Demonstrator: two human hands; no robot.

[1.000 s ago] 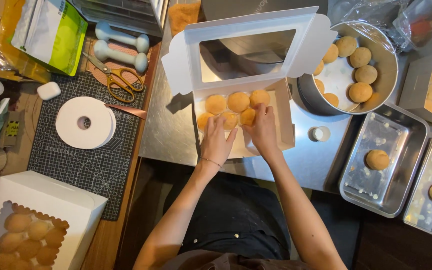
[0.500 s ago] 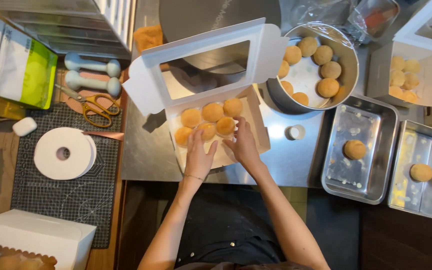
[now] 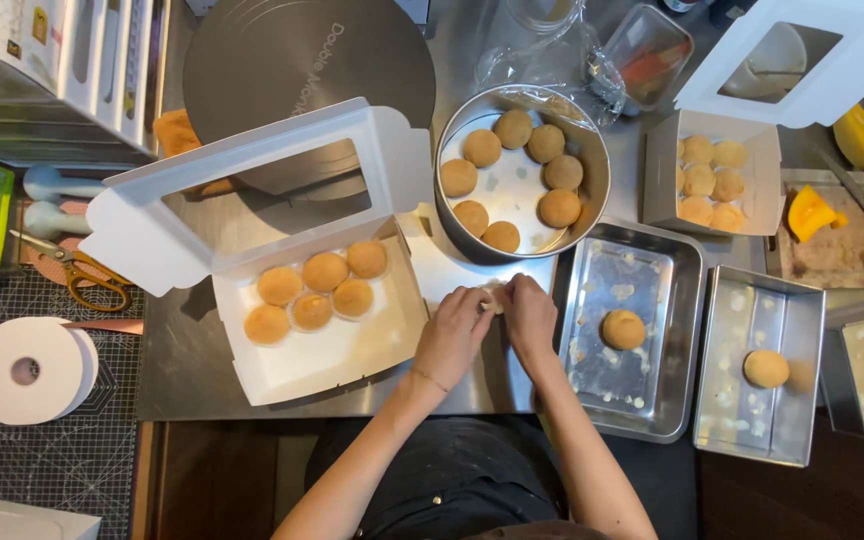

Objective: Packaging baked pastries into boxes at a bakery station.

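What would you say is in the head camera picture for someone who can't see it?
Two hands, left hand and right hand, pinch a small pale thing together on a metal table. Beside them sit an open white box with five round buns, a round tin of buns, and metal trays.

View: head, single camera | Position: above the surface (image 3: 192, 370) | Facing: straight down | Range: close, within arm's reach | Shared views: one only
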